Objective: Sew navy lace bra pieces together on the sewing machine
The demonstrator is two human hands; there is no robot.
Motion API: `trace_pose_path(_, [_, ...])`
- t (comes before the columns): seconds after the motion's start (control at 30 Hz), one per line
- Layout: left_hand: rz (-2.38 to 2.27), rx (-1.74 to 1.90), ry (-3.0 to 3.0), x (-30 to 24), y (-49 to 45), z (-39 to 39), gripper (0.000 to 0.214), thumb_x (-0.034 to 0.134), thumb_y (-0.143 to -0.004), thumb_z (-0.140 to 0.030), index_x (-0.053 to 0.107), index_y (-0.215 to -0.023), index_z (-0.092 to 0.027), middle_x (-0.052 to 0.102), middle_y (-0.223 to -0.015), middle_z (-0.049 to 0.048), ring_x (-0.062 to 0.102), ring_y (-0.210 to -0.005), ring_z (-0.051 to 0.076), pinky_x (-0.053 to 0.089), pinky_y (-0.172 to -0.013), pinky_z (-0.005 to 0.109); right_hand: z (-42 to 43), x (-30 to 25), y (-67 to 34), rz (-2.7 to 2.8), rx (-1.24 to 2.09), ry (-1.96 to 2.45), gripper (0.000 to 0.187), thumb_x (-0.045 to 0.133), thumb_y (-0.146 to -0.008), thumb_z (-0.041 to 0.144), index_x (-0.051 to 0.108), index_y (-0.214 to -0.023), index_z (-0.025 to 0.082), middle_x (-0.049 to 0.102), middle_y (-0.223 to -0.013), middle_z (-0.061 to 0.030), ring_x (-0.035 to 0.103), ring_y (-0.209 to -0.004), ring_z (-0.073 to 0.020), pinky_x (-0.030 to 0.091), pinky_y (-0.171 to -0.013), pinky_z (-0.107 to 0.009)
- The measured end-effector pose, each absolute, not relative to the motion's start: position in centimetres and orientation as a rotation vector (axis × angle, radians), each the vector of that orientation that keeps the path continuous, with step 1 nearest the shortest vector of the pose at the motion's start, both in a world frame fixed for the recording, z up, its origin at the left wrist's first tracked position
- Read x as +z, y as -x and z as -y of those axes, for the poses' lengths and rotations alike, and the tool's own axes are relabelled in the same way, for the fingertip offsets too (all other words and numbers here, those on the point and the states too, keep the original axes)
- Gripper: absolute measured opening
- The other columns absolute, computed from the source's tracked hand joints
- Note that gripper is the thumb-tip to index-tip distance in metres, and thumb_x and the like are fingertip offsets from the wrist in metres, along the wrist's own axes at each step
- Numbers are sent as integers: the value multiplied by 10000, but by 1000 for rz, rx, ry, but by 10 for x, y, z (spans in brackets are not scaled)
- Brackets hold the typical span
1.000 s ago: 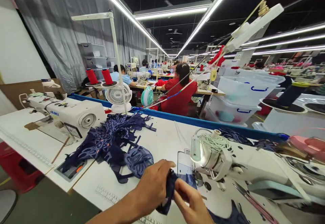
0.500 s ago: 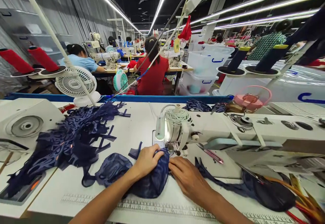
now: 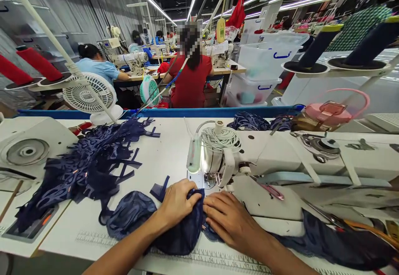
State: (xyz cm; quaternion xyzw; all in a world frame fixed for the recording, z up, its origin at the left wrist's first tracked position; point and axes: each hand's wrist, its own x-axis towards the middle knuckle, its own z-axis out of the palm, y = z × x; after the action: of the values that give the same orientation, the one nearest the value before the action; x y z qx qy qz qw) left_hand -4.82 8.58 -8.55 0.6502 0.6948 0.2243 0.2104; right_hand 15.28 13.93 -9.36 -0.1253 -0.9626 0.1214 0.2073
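head view: the left hand [image 3: 176, 203] lies palm down on a dark navy lace fabric piece [image 3: 182, 235], fingers curled and pinching its top edge. the right hand [image 3: 229, 219] presses flat on the same piece, fingers spread, not closed around it. the fabric rests on the white worktable [image 3: 168, 150], just in front of the needle of the white sewing machine [image 3: 280, 154]. a heap of navy lace cut pieces [image 3: 90, 167] lies to the left, near a small white desk fan [image 3: 89, 96].
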Motion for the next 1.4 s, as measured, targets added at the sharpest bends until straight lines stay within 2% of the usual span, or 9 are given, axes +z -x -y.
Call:
trace_pose_path(0.5, [-1966, 446, -1630, -78, 49, -103, 174, 594, -813, -316, 618, -691, -194, 649, -694, -9, 583, -681, 157, 338, -618, 235, -142, -96, -156, 2666, 407, 382, 191, 480, -942, 165, 632, -1054, 192, 667, -1053, -68, 583, -987, -180, 432, -844, -343])
trace_pose_path(0.7, [-1961, 415, -1658, -80, 52, -105, 143, 608, -827, -310, 627, -731, -205, 662, -716, -19, 601, -703, 169, 355, -630, 251, -150, -102, -154, 2549, 326, 557, 306, 424, -974, 170, 591, -1227, 209, 679, -1042, -79, 614, -864, -188, 423, -865, -378])
trace_pose_path(0.8, [-2019, 375, -1793, -81, 48, -99, 92, 613, -857, -294, 631, -847, -204, 685, -833, 5, 623, -787, 200, 400, -651, 278, -151, -106, -151, 2605, 205, 589, 363, 418, -948, 135, 587, -1256, 228, 672, -1043, -77, 604, -781, -186, 405, -895, -423])
trace_pose_path(0.9, [-2064, 433, -2201, -86, 40, -83, 185, 584, -888, -193, 605, -1072, -192, 669, -1114, 59, 601, -1027, 239, 438, -848, 355, -150, -109, -151, 2630, 139, 598, 427, 414, -894, 70, 588, -1259, 208, 658, -1083, -85, 601, -780, -186, 383, -927, -448])
trace_pose_path(0.97, [-1990, 513, -2468, -91, 36, -69, 284, 569, -919, -229, 567, -1199, -180, 642, -1222, 72, 548, -1160, 250, 330, -1048, 437, -150, -110, -151, 2618, 129, 603, 432, 421, -875, 59, 601, -1240, 202, 656, -1096, -91, 607, -813, -196, 371, -946, -456])
trace_pose_path(1.03, [-1903, 542, -2594, -97, 37, -58, 421, 546, -945, -366, 507, -1309, -158, 623, -1280, 79, 497, -1242, 263, 130, -1159, 507, -150, -112, -152, 2601, 128, 608, 428, 424, -875, 60, 616, -1226, 213, 663, -1076, -90, 612, -837, -204, 365, -958, -461])
trace_pose_path(1.17, [-1833, 470, -2647, -102, 45, -55, 522, 453, -979, -448, 435, -1399, -139, 572, -1363, 86, 412, -1328, 282, -111, -1149, 571, -156, -114, -152, 2588, 124, 620, 459, 418, -886, 56, 600, -1268, 236, 679, -1059, -91, 610, -921, -234, 357, -970, -487])
trace_pose_path(1.23, [-1820, 469, -2642, -102, 48, -62, 483, 437, -986, -432, 466, -1376, -148, 576, -1357, 86, 421, -1320, 284, -93, -1145, 587, -159, -114, -152, 2585, 114, 641, 462, 413, -886, 57, 597, -1276, 223, 682, -1029, -97, 598, -944, -246, 365, -959, -494])
trace_pose_path(1.4, [-1782, 464, -2644, -98, 47, -77, 384, 456, -980, -402, 541, -1304, -213, 553, -1377, 76, 465, -1271, 300, 172, -1104, 607, -164, -111, -155, 2478, 76, 678, 398, 420, -903, 86, 658, -1190, 226, 663, -908, -87, 564, -888, -236, 407, -847, -427])
